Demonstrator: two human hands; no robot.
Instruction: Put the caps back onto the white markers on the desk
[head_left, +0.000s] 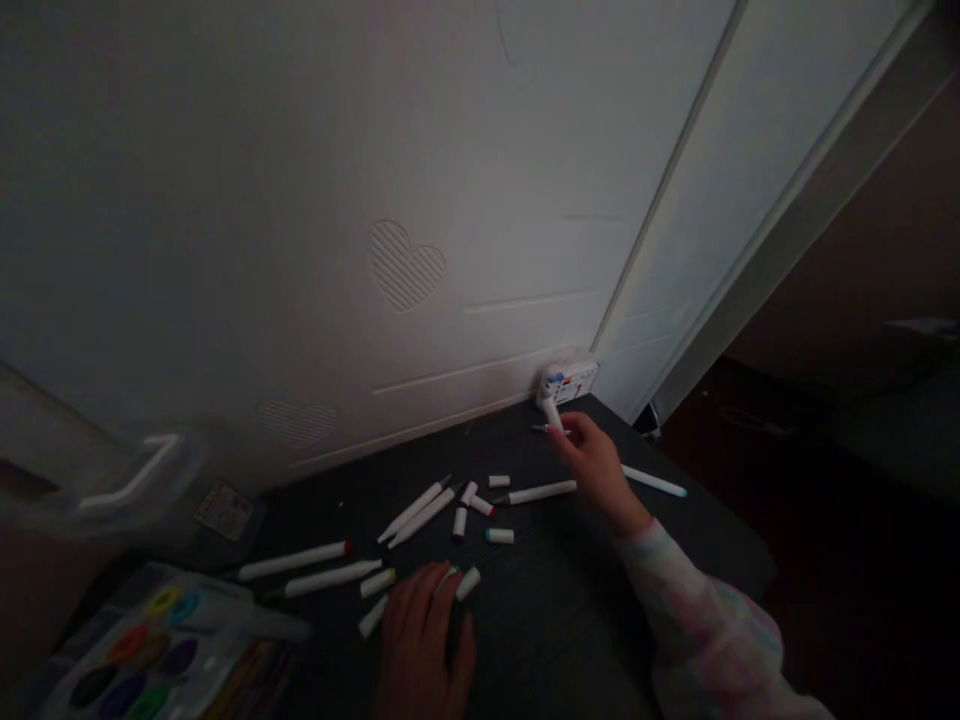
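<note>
Slim white plastic marker [551, 412] pinched in right-hand fingers [574, 440]; left hand [424, 635] flat, fingers together.

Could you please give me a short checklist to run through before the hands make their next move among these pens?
1. Right hand on a pen: ok, fingers at the marker near the wall.
2. Grip closed on that marker: cannot tell, too dim.
3. Left hand steady: ok, resting flat on the dark table beside loose caps.
4. Pens within reach: ok, scattered markers lie between the hands.
5. Caps matched to pens: not ok, several lie separate.
6. Light: not ok, scene is dark.
</note>
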